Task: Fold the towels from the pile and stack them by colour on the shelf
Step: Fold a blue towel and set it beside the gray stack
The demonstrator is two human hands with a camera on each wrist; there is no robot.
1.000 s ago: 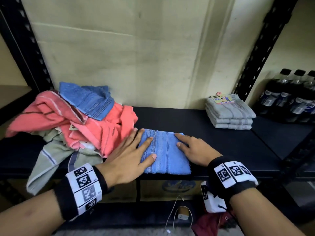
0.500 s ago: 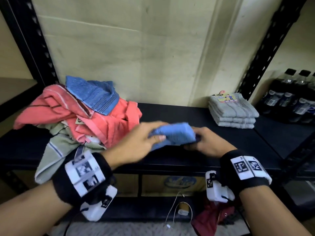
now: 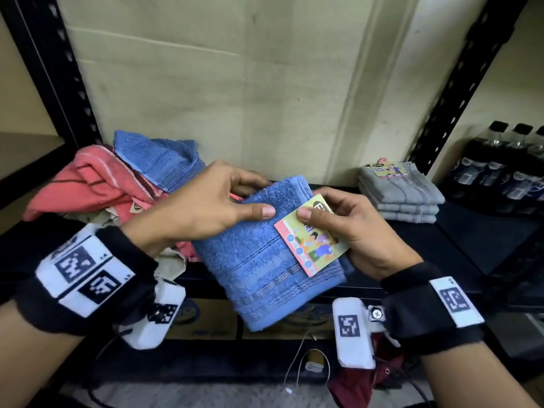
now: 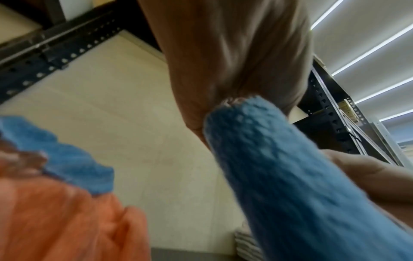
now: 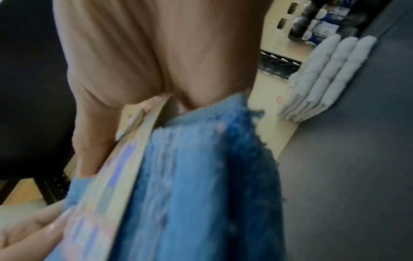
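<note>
A folded blue towel (image 3: 265, 260) with a printed card label (image 3: 312, 240) is held up in front of the black shelf (image 3: 471, 240). My left hand (image 3: 206, 207) grips its upper left edge, thumb on top. My right hand (image 3: 347, 228) pinches the towel's right side with the thumb pressing on the label. In the left wrist view the blue towel (image 4: 301, 185) runs from the palm; in the right wrist view the towel (image 5: 201, 185) and label (image 5: 111, 176) sit under the thumb. An unfolded pile (image 3: 103, 187) of pink, blue and pale towels lies at the shelf's left.
A stack of folded grey towels (image 3: 403, 195) with a label on top sits at the shelf's right rear. Dark bottles (image 3: 506, 166) stand on the neighbouring shelf beyond a black upright (image 3: 459, 83). Cables and a red cloth (image 3: 368, 384) lie on the floor below.
The folded blue towel, pressed flat on the shelf a second ago, has been lifted by both hands and turned over, so its card label now faces up.
</note>
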